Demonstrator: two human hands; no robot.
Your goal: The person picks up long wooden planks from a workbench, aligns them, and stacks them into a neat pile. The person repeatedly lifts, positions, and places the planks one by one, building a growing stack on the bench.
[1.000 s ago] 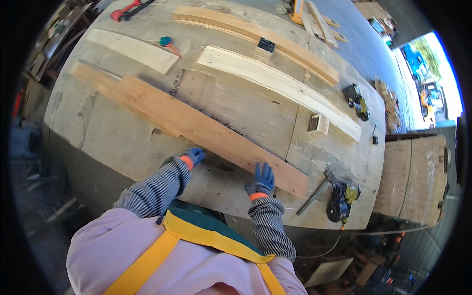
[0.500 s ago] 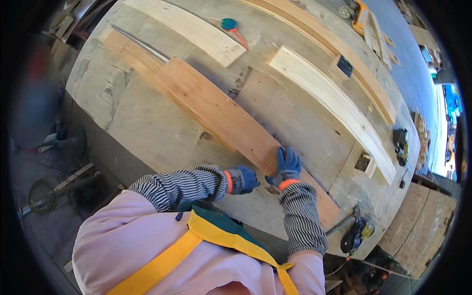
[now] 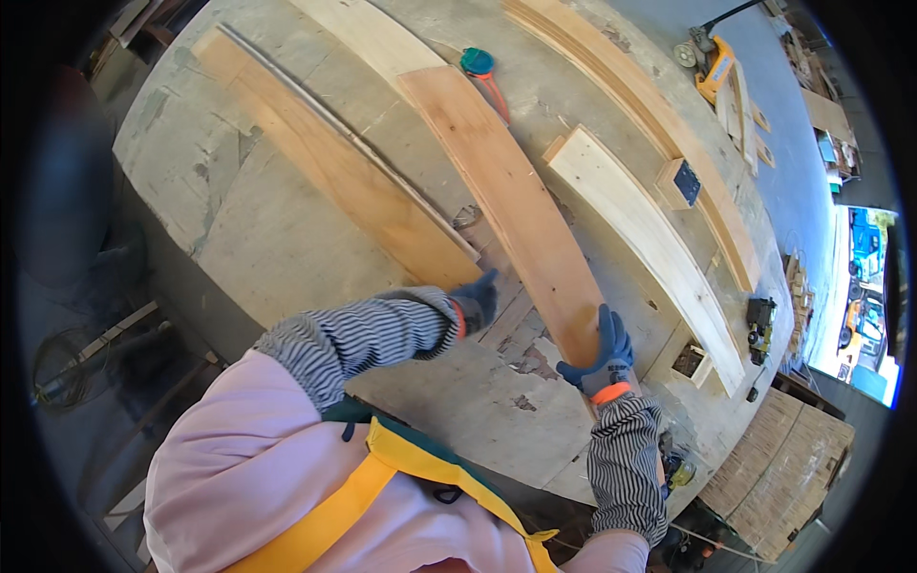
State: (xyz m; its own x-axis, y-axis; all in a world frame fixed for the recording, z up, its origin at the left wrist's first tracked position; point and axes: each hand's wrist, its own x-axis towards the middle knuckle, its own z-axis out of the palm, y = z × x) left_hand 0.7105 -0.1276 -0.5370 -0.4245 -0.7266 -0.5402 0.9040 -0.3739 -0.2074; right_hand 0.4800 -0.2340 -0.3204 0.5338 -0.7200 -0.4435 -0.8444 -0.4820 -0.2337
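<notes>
My right hand [image 3: 604, 361], in a blue and grey glove, grips a long reddish-brown board [image 3: 521, 205] near its close end. The thumb is at one edge and the fingers are at the other. The board's far end overlaps a pale plank [image 3: 368, 36]. My left hand [image 3: 478, 300], gloved the same way, is at the near end of a light-brown board [image 3: 334, 181], with its fingers stretched forward. Its palm is hidden, so contact with that board is unclear. A thin grey strip [image 3: 344, 134] runs along the light-brown board's right edge.
The worktable [image 3: 248, 277] is broad and stained. Right of the boards lie a pale plank [image 3: 650, 239], long stacked strips [image 3: 630, 86], a small block with a dark face [image 3: 680, 181] and a teal and red tool [image 3: 482, 72]. Small power tools [image 3: 760, 325] line the right edge.
The reddish-brown board has swung to the right, off the light-brown board, with my right hand on it. My left hand has moved up to the light-brown board's near end.
</notes>
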